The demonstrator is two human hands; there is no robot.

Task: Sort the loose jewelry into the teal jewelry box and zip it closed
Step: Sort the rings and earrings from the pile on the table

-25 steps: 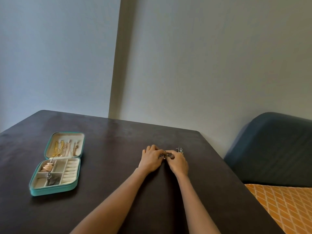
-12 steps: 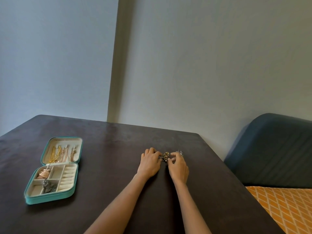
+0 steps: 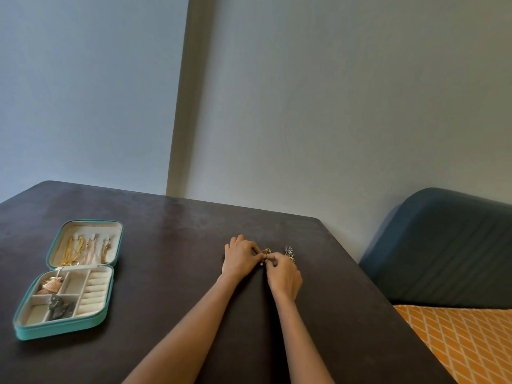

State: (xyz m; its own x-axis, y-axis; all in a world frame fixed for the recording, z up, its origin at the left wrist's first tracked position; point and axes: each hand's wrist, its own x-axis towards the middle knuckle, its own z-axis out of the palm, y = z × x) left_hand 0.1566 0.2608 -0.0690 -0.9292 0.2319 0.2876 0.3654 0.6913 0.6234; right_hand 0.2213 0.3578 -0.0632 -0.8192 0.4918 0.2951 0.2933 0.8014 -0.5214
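dark table [image 3: 171, 245] (grey wall behind) | teal jewelry box [image 3: 59, 327] unzipped | hands both pinching loose jewelry [image 3: 265, 252]

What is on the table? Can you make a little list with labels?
box: teal jewelry box, open flat, left side of table
in lid: gold chains
in tray: some pieces already sorted
loose jewelry: small pile by the hands
left hand: pinching a small gold piece
right hand: pinching it too
zip: not closed
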